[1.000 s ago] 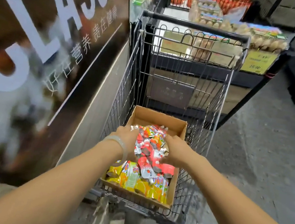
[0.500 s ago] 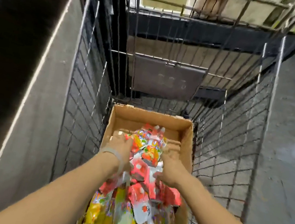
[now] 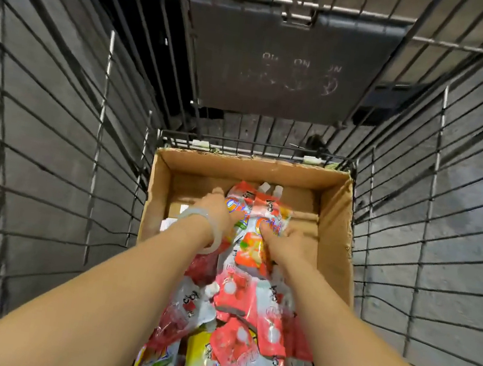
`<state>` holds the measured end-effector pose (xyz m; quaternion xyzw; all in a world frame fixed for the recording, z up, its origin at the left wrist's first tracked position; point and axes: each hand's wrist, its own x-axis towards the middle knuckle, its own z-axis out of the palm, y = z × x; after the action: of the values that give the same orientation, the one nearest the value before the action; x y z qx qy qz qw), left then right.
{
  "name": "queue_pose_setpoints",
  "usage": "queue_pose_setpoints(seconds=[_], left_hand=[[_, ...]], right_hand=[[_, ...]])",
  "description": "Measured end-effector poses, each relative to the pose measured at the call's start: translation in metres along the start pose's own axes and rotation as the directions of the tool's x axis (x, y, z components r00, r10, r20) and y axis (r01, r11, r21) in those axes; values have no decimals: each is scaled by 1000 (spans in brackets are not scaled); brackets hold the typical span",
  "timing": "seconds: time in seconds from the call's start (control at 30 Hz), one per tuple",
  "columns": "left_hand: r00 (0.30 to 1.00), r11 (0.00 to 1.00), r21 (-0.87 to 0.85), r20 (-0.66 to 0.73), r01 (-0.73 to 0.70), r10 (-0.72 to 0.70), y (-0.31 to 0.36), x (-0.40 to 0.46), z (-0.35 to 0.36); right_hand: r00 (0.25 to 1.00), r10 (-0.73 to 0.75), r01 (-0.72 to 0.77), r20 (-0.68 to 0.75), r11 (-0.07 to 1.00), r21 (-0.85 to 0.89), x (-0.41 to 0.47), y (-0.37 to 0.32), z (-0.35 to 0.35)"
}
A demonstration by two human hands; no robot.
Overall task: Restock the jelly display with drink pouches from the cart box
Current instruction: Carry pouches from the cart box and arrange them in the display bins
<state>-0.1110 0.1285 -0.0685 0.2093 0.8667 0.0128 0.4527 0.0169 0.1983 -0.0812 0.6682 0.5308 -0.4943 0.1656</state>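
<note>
An open cardboard box [image 3: 335, 214] sits in the wire cart and holds several red, white and yellow drink pouches [image 3: 235, 309]. Both my hands reach deep into the box. My left hand [image 3: 217, 213], with a pale bangle on the wrist, presses against the left side of a bunch of pouches [image 3: 256, 213] with white spouts at the far end. My right hand [image 3: 284, 241] closes on the same bunch from the right. The bunch is squeezed between both hands. The far part of the box floor shows bare cardboard.
The cart's wire walls [image 3: 51, 156] rise close on the left and right of the box. A grey folding seat flap [image 3: 285, 58] hangs at the cart's far end. Grey floor shows through the wires on the right.
The view has dropped much closer into the cart and box. My hands have stayed clamped on the bunch of pouches, which sits further toward the box's far end.
</note>
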Motion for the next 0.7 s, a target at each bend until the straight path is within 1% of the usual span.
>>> queue_pose_setpoints(seconds=[0.07, 0.13, 0.17, 0.23, 0.33, 0.4, 0.47, 0.53, 0.57, 0.6, 0.67, 0.7], left_hand=[[999, 999, 3, 6, 35, -35, 4, 8, 2], [998, 998, -16, 36, 60, -59, 7, 8, 1], [997, 997, -39, 42, 63, -61, 7, 8, 2], [998, 992, -107, 8, 68, -67, 7, 0, 3], [995, 960, -271, -43, 71, -86, 1, -24, 4], [996, 894, -446, -50, 45, -75, -5, -45, 3], [997, 810, -585, -41, 29, -65, -10, -69, -2], [998, 694, -718, 0, 48, -70, -16, -92, -7], [998, 639, -768, 5, 47, -67, -20, -102, -11], [999, 617, -786, 2, 35, -53, -22, -113, -16], [1000, 584, -812, -7, 2, -14, -24, -128, -22], [999, 529, -849, -33, -16, -21, -28, -148, -29]], right_hand=[[1000, 11, -15, 24, 989, 149, 10, 1, 7], [996, 33, -57, 78, 942, 331, 21, 6, 11], [995, 36, -72, 98, 917, 391, 23, 6, 11], [992, 32, -79, 121, 909, 410, 13, 1, 8], [992, -27, -25, 122, 913, 406, -9, -3, 1], [984, -64, -15, 168, 901, 433, -23, -4, -2], [967, -104, -21, 231, 876, 482, -39, -5, -6], [954, -122, -27, 273, 874, 485, -55, -5, -12], [950, -131, -23, 285, 876, 481, -64, -6, -17], [945, -148, -9, 292, 880, 475, -72, -7, -23], [939, -208, 69, 275, 895, 441, -86, -8, -37], [926, -259, 127, 275, 899, 419, -106, -12, -49]])
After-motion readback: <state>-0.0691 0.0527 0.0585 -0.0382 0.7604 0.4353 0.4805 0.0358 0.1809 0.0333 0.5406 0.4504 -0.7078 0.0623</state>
